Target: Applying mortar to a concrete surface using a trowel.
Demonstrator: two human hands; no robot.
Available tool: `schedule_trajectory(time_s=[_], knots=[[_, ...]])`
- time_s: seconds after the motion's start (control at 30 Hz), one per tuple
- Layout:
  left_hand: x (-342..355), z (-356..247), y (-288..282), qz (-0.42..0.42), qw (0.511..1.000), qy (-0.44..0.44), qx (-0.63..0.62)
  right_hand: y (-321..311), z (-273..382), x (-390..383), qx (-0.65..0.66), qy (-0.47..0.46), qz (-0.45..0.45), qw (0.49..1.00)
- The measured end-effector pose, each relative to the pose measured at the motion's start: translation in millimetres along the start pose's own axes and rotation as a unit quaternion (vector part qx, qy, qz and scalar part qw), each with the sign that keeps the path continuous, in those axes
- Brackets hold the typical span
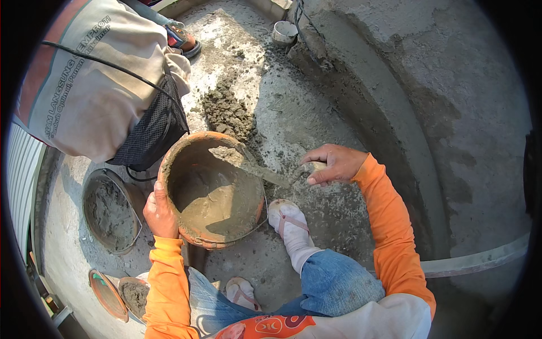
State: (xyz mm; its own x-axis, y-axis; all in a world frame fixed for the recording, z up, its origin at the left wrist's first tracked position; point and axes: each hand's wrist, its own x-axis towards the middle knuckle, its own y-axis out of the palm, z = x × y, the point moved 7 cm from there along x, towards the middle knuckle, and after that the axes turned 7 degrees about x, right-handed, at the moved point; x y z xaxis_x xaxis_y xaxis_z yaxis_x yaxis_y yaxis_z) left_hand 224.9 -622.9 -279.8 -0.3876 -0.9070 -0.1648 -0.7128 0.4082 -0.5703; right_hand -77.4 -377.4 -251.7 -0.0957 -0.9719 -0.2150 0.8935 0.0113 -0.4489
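With my left hand I grip the left rim of an orange bucket coated inside with wet grey mortar. The bucket is tilted toward me, and the mortar lies low in it. My right hand is closed on the pale handle of a trowel. The mortar-smeared blade reaches left over the bucket's right rim, with a lump of mortar near its tip. My feet, in socks and thong sandals, are below the bucket.
Another mortar bucket and two smaller containers stand left. A co-worker's leg and foot show behind a hanging printed cloth with black mesh. Spilled mortar and a white pot are ahead. A curved concrete ledge runs right.
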Motion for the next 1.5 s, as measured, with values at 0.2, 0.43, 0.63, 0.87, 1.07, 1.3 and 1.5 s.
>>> schedule_trajectory(time_s=[0.2, 0.43, 0.63, 0.87, 1.07, 1.3, 1.5], knots=[[2, 14, -4, -0.001, 0.999, 0.007, 0.044, -47, -125, -109, 0.165, 0.302, -0.353, 0.87], [-4, -19, 3, -0.018, 0.998, 0.032, -0.044, 21, -111, -85, -0.033, 0.329, -0.253, 0.909], [-22, 14, -4, 0.033, 0.999, 0.028, -0.022, 19, -105, -34, -0.208, 0.298, -0.13, 0.922], [-17, 4, -5, -0.037, 0.998, 0.031, -0.047, 46, -125, 67, -0.066, 0.259, -0.128, 0.955], [-14, 6, -11, -0.045, 0.998, 0.04, -0.007, 44, -115, 30, -0.061, 0.164, -0.189, 0.966], [-11, 5, 4, -0.017, 0.999, 0.024, -0.037, 32, -61, -12, -0.203, 0.249, -0.188, 0.928], [-10, -5, -5, -0.021, 0.996, 0.011, -0.085, 33, 8, -5, -0.025, 0.07, -0.024, 0.997]])
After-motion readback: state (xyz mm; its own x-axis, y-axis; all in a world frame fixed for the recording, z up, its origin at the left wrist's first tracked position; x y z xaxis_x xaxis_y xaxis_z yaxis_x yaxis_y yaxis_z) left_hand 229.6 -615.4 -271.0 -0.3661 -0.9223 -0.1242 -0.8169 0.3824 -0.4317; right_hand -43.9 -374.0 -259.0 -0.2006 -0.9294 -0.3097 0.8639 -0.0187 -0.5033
